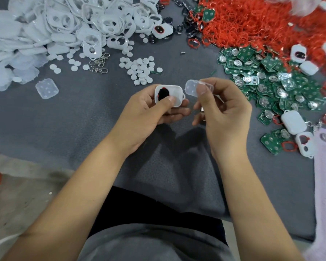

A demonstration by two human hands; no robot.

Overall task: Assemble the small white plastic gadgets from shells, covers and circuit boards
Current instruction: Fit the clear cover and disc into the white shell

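Note:
My left hand [154, 108] grips a small white shell [174, 95] with a black and red insert showing inside it; the thumb lies across its open face. My right hand [222, 108] pinches a clear plastic cover [193, 88] between thumb and forefinger, just right of the shell and a little apart from it. Both are held above the grey cloth [83, 117] at the middle of the view.
A heap of white shells [73, 21] fills the far left, with white round pads [141, 69] and metal clasps [100, 65] near it. Red rings [252, 19] pile at the far right, green circuit boards [262, 85] below them. A loose clear cover [47, 88] lies left. Finished white gadgets [294, 124] sit right.

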